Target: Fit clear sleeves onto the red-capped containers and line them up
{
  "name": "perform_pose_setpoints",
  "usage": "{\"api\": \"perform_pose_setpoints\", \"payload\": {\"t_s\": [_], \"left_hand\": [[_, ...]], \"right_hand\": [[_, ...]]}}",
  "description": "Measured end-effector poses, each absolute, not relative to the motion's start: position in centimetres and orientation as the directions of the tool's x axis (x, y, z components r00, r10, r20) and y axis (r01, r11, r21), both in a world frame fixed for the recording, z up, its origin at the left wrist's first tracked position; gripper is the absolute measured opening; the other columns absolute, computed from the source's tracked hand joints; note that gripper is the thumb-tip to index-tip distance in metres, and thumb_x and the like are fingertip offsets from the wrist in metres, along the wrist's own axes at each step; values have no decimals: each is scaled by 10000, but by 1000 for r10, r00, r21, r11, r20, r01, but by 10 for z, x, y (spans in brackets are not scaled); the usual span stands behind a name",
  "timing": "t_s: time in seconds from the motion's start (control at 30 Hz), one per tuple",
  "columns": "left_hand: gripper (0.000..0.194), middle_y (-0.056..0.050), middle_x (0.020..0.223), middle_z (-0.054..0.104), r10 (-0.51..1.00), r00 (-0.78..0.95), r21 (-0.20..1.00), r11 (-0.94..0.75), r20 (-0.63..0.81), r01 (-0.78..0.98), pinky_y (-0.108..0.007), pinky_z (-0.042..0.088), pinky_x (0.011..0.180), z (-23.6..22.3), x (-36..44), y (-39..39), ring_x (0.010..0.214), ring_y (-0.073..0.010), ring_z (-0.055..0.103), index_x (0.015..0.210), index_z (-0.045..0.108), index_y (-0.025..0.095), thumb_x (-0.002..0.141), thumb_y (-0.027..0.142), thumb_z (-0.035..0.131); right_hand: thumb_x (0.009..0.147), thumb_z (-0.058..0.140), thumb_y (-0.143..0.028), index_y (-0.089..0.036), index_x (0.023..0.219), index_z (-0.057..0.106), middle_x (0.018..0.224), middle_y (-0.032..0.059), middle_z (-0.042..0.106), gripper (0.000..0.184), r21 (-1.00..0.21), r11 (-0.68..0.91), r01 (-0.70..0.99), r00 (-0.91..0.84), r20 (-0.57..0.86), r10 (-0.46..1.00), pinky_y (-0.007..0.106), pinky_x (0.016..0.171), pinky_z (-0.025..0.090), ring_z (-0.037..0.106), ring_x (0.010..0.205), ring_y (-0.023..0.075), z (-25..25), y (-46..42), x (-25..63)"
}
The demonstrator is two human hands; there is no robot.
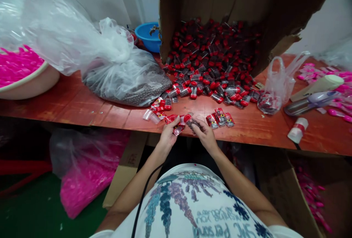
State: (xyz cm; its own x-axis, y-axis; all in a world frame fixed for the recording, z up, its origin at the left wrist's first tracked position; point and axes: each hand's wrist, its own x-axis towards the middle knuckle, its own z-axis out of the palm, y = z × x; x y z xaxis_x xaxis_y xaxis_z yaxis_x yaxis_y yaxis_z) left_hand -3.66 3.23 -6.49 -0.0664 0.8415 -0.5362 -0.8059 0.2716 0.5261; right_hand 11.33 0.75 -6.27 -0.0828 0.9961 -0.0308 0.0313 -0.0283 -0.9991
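Note:
At the table's front edge my left hand is closed on a small red printed packet. My right hand pinches a small red-capped container with dark contents, its red end pointing toward the packet. The two items are close together; whether they touch I cannot tell. More red packets lie flat just right of my right hand. Left of my left hand are small clear plastic cups and a few red packets.
A cardboard box on its side spills a heap of red-capped containers. Nearby are a plastic bag of dark beads, a basin of pink pieces, a blue bowl, a small clear bag and a white roll.

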Motion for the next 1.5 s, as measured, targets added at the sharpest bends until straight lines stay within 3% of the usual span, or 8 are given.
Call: {"api": "perform_pose_setpoints", "payload": {"t_s": [0.3, 0.53, 0.8, 1.07, 1.23, 1.5], "left_hand": [[191, -45, 692, 700, 852, -97, 593, 272, -515, -758, -244, 537, 594, -64, -30, 32, 574, -126, 634, 733, 685, 86, 585, 115, 802], [186, -40, 683, 688, 846, -104, 595, 275, -524, -755, -244, 530, 589, -62, -27, 30, 575, -124, 628, 701, 659, 105, 582, 125, 801], [229, -30, 657, 679, 857, -149, 660, 257, -493, -706, -229, 512, 581, -60, -24, 27, 558, -114, 620, 681, 650, 107, 553, 175, 827], [311, 15, 642, 652, 902, -258, 793, 134, -346, -594, -256, 512, 567, -53, -24, 23, 546, -118, 604, 699, 621, 131, 526, 258, 846], [313, -19, 672, 669, 931, -134, 815, 220, -340, -537, -264, 513, 545, -50, -26, 22, 560, -141, 616, 751, 664, 120, 550, 290, 832], [284, -7, 711, 676, 942, -161, 814, 158, -294, -560, -272, 537, 604, -49, -27, 23, 605, -139, 632, 773, 665, 137, 552, 202, 831]], "right_hand": [[820, 592, -388, -202, 1195, 610, 1025, 55, 668, 419, -1000, -15, 2, 20, -15, 1000, 267, 640, 507, 599, 728, 143, -58, 0, 120], [805, 604, -395, -187, 1180, 625, 838, 25, 650, 429, -999, -48, -23, -19, -47, 999, 245, 574, 506, 558, 641, 120, -57, 1, 120], [755, 641, -434, -182, 1167, 630, 799, 10, 644, 483, -981, -160, -110, 14, -163, 987, 227, 510, 514, 552, 573, 98, -55, 1, 120], [753, 645, -413, -185, 1082, 676, 688, -14, 631, 402, -971, -202, -130, -134, -185, 974, 205, 450, 479, 534, 512, 85, -58, 0, 124], [748, 655, -398, -182, 1127, 657, 717, -7, 640, 437, -974, -176, -145, -67, -168, 984, 211, 477, 496, 553, 550, 92, -57, -2, 124], [769, 641, -378, -207, 1169, 642, 776, -9, 662, 435, -982, -175, -66, -196, -160, 967, 221, 510, 514, 559, 562, 84, -65, -2, 134]]}}
